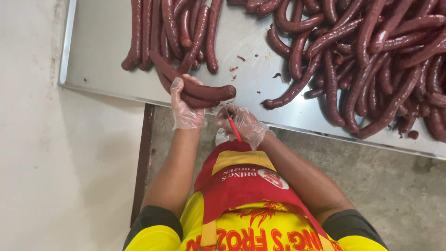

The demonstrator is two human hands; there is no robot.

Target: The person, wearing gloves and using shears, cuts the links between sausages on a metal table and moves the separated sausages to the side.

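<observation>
L hand (186, 104) grips sausages (204, 93) w/ ends poking right; R hand (244, 124) pinches red tool (234, 129) below.

Left hand (186, 104) gloved, fingers curled closed, right hand (244, 124) gloved, pinching shut, forearms bare, angled inward

Bright, even daylight, no hard shadows. Soft glare off my steel bench (107, 42) top, esp. left part. Sausages (371, 51) shiny w/ small highlights. Focus sharp at centre; slight wide-angle stretch at edges. Floor under bench a bit dimmer.
</observation>
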